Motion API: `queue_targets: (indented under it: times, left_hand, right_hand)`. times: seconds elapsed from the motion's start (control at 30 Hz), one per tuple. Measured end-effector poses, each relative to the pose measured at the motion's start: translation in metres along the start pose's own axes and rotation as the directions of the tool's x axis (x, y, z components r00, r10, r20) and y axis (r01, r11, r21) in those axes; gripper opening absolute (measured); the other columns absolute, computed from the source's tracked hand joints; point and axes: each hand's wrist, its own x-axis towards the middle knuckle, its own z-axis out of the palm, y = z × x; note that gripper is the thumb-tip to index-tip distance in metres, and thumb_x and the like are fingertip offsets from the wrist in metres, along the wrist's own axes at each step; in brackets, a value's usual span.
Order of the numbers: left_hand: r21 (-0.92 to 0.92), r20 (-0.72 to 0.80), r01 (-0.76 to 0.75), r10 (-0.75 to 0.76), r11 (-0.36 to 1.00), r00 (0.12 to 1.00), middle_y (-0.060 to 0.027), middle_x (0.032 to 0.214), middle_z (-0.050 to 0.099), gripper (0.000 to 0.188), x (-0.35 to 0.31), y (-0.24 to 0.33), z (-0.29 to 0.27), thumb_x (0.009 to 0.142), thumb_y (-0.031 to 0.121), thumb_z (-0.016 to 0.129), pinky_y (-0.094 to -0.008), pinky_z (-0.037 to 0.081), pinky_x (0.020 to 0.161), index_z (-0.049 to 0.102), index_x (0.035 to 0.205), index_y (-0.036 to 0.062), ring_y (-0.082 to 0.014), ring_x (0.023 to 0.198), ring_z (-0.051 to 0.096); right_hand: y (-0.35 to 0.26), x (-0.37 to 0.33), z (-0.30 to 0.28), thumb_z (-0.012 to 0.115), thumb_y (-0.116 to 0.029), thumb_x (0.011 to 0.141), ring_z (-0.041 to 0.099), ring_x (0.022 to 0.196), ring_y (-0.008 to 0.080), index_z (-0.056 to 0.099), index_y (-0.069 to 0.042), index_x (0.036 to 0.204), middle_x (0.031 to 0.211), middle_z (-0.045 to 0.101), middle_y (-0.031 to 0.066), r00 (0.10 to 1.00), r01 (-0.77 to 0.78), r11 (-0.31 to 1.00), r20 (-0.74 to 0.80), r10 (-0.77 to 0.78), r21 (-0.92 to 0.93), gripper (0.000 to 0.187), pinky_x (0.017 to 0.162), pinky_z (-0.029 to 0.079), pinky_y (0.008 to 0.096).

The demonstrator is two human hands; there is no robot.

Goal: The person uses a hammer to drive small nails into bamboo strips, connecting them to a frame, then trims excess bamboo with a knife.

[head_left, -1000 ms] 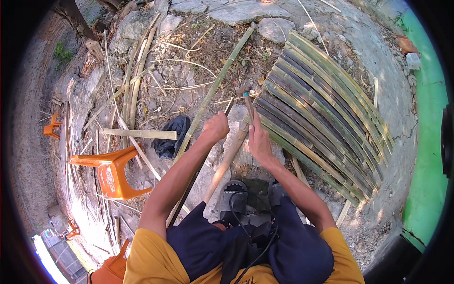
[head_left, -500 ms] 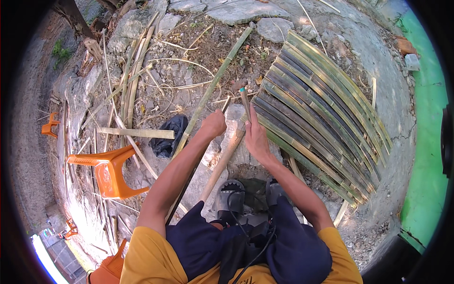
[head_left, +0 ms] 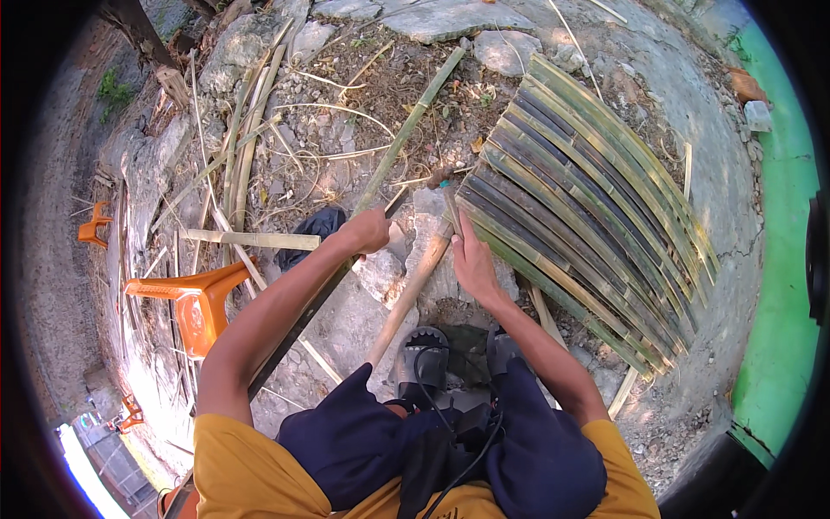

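My left hand (head_left: 367, 232) is closed round a long dark bamboo strip (head_left: 298, 336), which slants from beyond my knuckles down along my left forearm. Fingers wrapped on its handle, my right hand (head_left: 474, 262) holds a hammer (head_left: 448, 192) with its head pointing away from me. Beneath and between the hands lies a thick wooden pole (head_left: 411, 298), running toward my feet across pale stones. Just right of the hammer, a row of green and dark bamboo strips (head_left: 579, 208) lies side by side. Most of the hammer's handle is hidden by my fingers.
A long green bamboo strip (head_left: 415, 117) slants away beyond my left hand. A black plastic bag (head_left: 322, 227), a cut bamboo piece (head_left: 246, 238) and an orange plastic chair (head_left: 194, 303) are on the left. Loose strips and rocks cover the ground; a green surface (head_left: 782, 242) borders the right.
My left hand has moved left and slightly nearer, bringing the dark bamboo strip with it. The hammer's head has dropped a little nearer, still in my right hand.
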Motion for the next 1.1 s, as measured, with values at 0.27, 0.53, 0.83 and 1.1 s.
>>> queue_targets:
  times: [0.27, 0.53, 0.83, 1.1]
  left_hand:
    - [-0.006, 0.008, 0.036, -0.036, 0.999, 0.999, -0.0326, 0.087, 0.069, 0.036, 0.004, 0.014, 0.004, 0.103, 0.013, 0.047, -0.0452, 0.059, 0.051, 0.057, 0.102, -0.0215, -0.0364, 0.059, 0.072]
    - [0.138, 0.068, 0.011, -0.02, 0.99, 0.997, -0.0284, 0.093, 0.072, 0.034, 0.016, 0.008, 0.003, 0.1, 0.012, 0.05, -0.0443, 0.061, 0.059, 0.062, 0.108, -0.0187, -0.0385, 0.069, 0.075]
    - [0.069, 0.094, 0.142, -0.148, 0.988, 0.985, -0.0298, 0.092, 0.071, 0.035, 0.024, 0.009, 0.001, 0.101, 0.015, 0.048, -0.0489, 0.062, 0.065, 0.068, 0.106, -0.0126, -0.0402, 0.072, 0.075]
    - [-0.19, 0.278, 0.235, -0.178, 0.953, 0.944, -0.0137, 0.07, 0.063, 0.044, 0.034, -0.004, -0.009, 0.105, 0.03, 0.041, -0.0436, 0.049, 0.046, 0.06, 0.092, -0.0067, -0.0231, 0.05, 0.061]
  right_hand:
    - [0.003, 0.004, -0.003, 0.048, -0.009, 0.103, 0.065, 0.072, 0.0497, 0.032, 0.004, 0.156, 0.077, 0.064, 0.0329, 0.998, -0.045, 0.999, 0.037, 0.044, 0.012, 0.057, 0.069, 0.046, 0.0544]
    - [-0.004, 0.005, -0.005, 0.048, -0.01, 0.102, 0.064, 0.074, 0.0515, 0.034, -0.001, 0.157, 0.083, 0.062, 0.0351, 0.989, -0.121, 0.992, 0.09, 0.118, 0.033, 0.057, 0.071, 0.048, 0.0534]
    - [0.0, 0.003, 0.002, 0.048, -0.007, 0.102, 0.064, 0.078, 0.0533, 0.028, -0.001, 0.159, 0.085, 0.064, 0.0355, 0.992, 0.0, 0.997, 0.129, 0.01, -0.075, 0.061, 0.072, 0.047, 0.056]
    - [0.007, -0.004, 0.016, 0.051, -0.001, 0.1, 0.064, 0.083, 0.0504, 0.018, -0.007, 0.164, 0.095, 0.065, 0.0329, 0.977, 0.124, 0.979, 0.194, -0.092, -0.161, 0.073, 0.075, 0.05, 0.0561]
